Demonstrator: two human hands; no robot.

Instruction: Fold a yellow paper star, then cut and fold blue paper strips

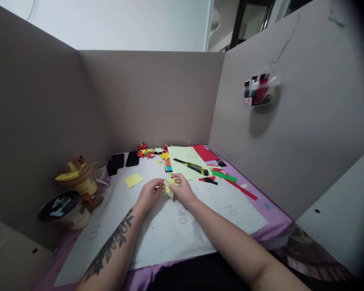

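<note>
2 bare hands, the left (151, 194) and the right (183, 189), pinch a folded yellow paper piece (170, 187) between nearly closed fingers above a white sheet (170, 238). A flat yellow square (134, 180) lies left of them; a utility knife (192, 166) rests beyond.

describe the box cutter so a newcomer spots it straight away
On the table, find the big pale green sheet beyond the hands. The box cutter lies across it, slim, black and yellow. Unlike the flat, plain-coloured paper strips to its right, it is a two-coloured tool.
</note>
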